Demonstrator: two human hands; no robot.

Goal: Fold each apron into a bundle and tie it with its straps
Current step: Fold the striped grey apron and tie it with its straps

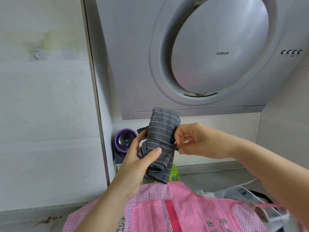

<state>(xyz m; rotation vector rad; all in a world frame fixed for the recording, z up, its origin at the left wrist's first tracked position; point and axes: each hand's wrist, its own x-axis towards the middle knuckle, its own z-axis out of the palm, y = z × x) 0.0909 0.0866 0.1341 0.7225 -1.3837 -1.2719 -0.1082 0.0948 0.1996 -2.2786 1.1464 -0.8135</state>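
A grey striped apron [160, 131] is folded into an upright bundle held in the air in front of the range hood. My left hand [138, 161] grips the bundle's lower half, thumb across its front. A grey strap [164, 143] runs around the bundle's middle. My right hand [189, 141] pinches the strap's end at the bundle's right side. A pink apron [192, 211] with a checked border and a red strap lies spread out below, on the counter.
A silver range hood [217, 52] fills the wall ahead. A purple round appliance [124, 139] stands in the corner behind the bundle, with a green box [173, 173] below it. A wall hook [36, 54] is at upper left. Grey cloth and bags lie at lower right.
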